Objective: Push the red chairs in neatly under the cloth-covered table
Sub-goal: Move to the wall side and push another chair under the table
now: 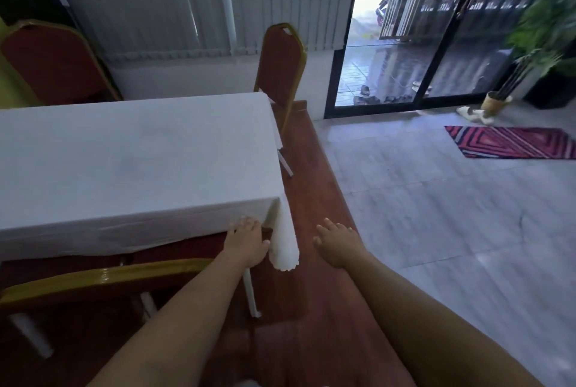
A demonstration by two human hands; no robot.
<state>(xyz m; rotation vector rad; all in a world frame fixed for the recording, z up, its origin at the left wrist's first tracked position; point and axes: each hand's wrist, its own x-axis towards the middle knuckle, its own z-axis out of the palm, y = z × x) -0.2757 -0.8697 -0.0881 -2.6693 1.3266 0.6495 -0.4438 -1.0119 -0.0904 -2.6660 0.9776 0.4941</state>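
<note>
**Three red chairs at a white-clothed table, both hands free**

Three red chairs visible around the cloth-covered table [124, 153]: near chair [103, 277] at lower left, only its gold top rail and dark red back in view, pale legs showing below, apparently just short of the table edge; far chair [282, 71] at the table's far right corner, upright, close against the cloth; third chair [53, 62] at upper left, beyond the table. Left hand [247, 243] spread, fingers extended, at the table's near right corner beside the hanging cloth fold [283, 243], gripping nothing. Right hand [338, 244] open above the red-brown floor strip [314, 308], well apart from any chair. Likely handling, judged from appearance: rigid metal-framed banquet seating, moderately light, sliding readily on hard flooring but prone to swinging if pushed from one side. Best purchase probably the top rail of the backrest, both hands spaced evenly. Cloth soft and loose; risk of snagging on a chair back.
</note>
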